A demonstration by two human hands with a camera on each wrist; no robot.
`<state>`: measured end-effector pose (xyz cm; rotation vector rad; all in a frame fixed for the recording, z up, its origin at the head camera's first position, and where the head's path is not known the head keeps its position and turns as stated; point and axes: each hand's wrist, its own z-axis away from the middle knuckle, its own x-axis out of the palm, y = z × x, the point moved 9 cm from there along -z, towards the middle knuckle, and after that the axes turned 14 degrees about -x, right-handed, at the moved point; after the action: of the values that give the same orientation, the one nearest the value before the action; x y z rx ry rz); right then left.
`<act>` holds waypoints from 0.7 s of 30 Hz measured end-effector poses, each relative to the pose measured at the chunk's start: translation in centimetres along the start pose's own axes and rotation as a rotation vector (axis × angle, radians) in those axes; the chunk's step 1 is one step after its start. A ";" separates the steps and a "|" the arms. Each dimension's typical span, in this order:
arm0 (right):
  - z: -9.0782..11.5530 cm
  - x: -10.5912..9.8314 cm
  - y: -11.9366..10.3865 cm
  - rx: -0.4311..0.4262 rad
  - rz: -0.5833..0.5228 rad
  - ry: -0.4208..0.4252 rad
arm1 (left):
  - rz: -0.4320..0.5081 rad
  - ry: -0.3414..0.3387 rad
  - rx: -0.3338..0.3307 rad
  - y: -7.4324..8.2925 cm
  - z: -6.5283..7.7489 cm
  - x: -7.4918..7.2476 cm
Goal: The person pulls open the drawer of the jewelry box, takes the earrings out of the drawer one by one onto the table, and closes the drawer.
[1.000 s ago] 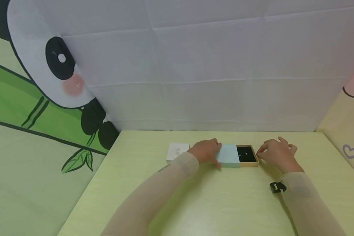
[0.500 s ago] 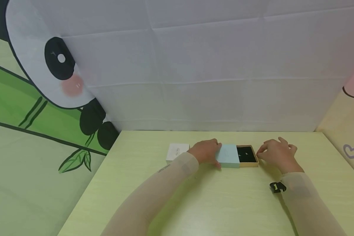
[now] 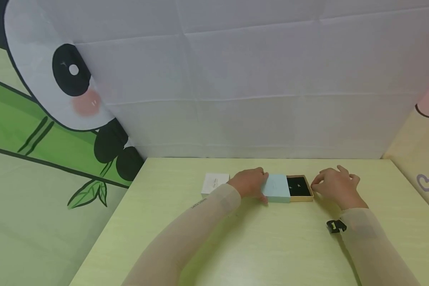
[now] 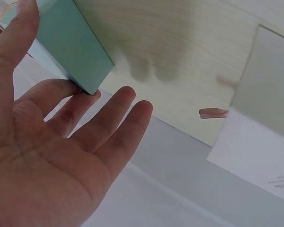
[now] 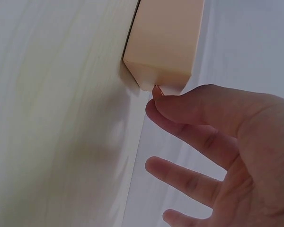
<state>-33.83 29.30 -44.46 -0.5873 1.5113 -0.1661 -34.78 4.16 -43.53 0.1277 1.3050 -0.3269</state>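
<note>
A jewelry box stands near the back of the table, with a light teal sleeve (image 3: 277, 188) and a drawer (image 3: 302, 199) partly out to the right. On the drawer's black pad (image 3: 301, 190) lie two small silver, star-like pieces. My left hand (image 3: 248, 182) grips the sleeve's left end; the left wrist view shows thumb and fingers on opposite sides of the sleeve (image 4: 80, 47), the other fingers extended. My right hand (image 3: 336, 186) pinches thumb and index finger at the end of the tan drawer (image 5: 163, 42), its other fingers spread apart.
Left of my left hand stands a white box (image 3: 214, 182), partly behind my forearm. A small reddish-brown tab (image 4: 213, 113) sticks out of it. The pale wooden table (image 3: 271, 246) meets a white cloth backdrop (image 3: 250, 127) at the back.
Both hands and the jewelry box hold still, with the drawer pulled out the same amount. Only the head view has shifted very slightly.
</note>
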 end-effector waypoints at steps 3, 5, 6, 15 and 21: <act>0.0 0.0 0.1 0.003 0.000 -0.003 | 0.007 -0.003 -0.003 0.0 -0.1 0.0; 0.0 0.0 0.2 0.005 0.000 -0.006 | 0.007 -0.004 -0.006 0.0 -0.1 0.0; 0.0 0.0 0.2 0.007 0.000 -0.006 | 0.009 -0.005 -0.007 0.0 -0.1 0.0; 1.0 0.6 0.0 0.018 -0.014 0.007 | 0.008 -0.004 0.009 0.1 0.7 0.3; 1.5 0.9 -0.3 0.022 -0.020 0.020 | 0.005 -0.007 0.014 0.0 1.0 0.6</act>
<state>-32.22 29.05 -45.20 -0.5850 1.5212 -0.2036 -33.70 3.82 -43.89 0.1415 1.2949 -0.3323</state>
